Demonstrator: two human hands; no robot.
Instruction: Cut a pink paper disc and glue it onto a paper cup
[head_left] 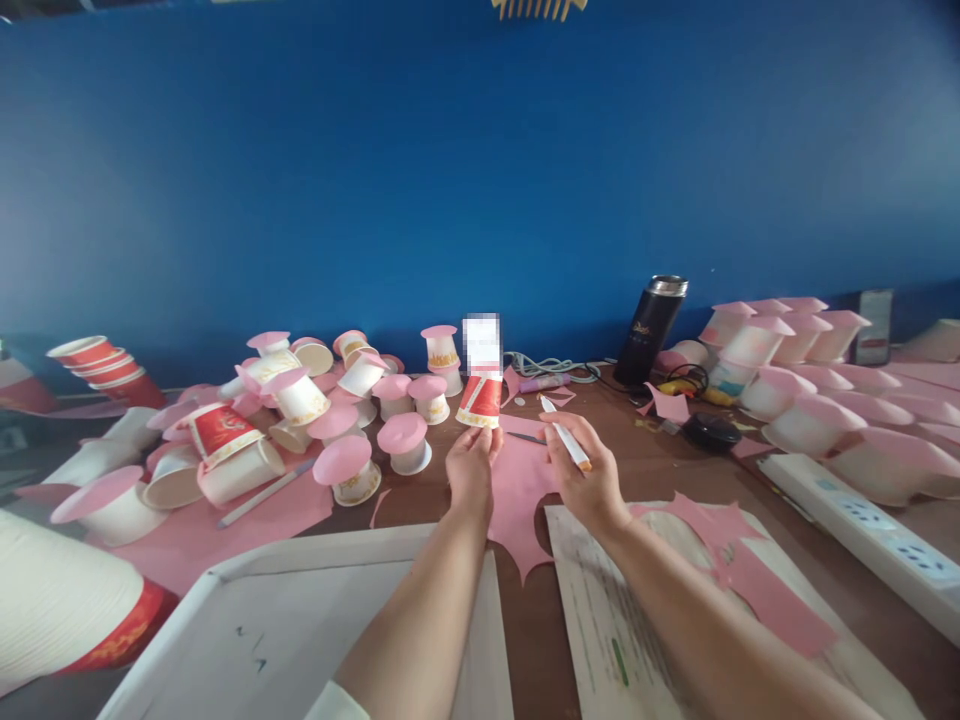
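Hands meet near the middle of the brown surface (660, 470), with both forearms stretched forward from the lower edge of the view. The left hand (471, 468) is raised with its back to the camera, and its fingers (480, 438) pinch the lower rim of a red paper cup (480, 398), which stands upside down and slightly tilted, just above a pink paper sheet (517, 490). The upper part of the cup is hidden by a blurred patch. The right hand (589, 478) is just beside it, wrist bent a little inward; its fingers are pressed together around a white marker (566, 438) with an orange end, and the marker's tip points up and to the left, toward the cup, but does not touch it.

To the left of the cup, many white cups with pink lids (352, 470) lie and stand in a loose group, and a stack of red cups (105, 368) lies on its side further left. A black thermos flask (649, 330) stands behind, near the blue wall (480, 180). On the right, more pink-topped cups (780, 350) are in rows, and a white power strip (870, 535) lies near the edge. A white tray (225, 620) is under the left forearm, and a printed sheet (600, 620) with pink paper scraps (742, 570) is under the right one.
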